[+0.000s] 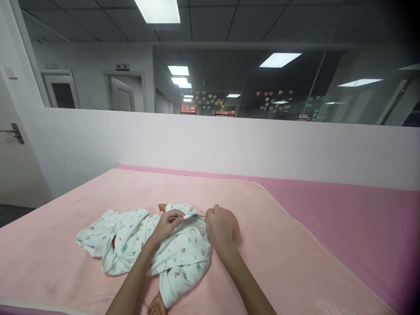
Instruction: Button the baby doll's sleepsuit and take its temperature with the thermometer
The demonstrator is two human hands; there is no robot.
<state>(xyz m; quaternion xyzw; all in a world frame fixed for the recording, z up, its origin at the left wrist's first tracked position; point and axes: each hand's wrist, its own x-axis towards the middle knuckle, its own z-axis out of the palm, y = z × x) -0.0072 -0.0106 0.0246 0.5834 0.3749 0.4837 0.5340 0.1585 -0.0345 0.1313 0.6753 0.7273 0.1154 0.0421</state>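
A baby doll point(233, 226) lies on its back on a pale pink blanket point(278, 262), head to the right, dressed in a white printed romper point(177, 256). My left hand point(168, 224) pinches the romper's cloth at the doll's chest. My right hand point(219, 228) is closed by the doll's neck, covering part of the head, and pulls a thin strap or tie taut between the two hands. One bare doll hand point(156, 306) sticks out of a sleeve near the bottom edge.
The blanket lies on a darker pink surface point(354, 218). A white partition wall point(229, 144) with glass above runs along the back. A door with a handle point(15, 131) is at the far left.
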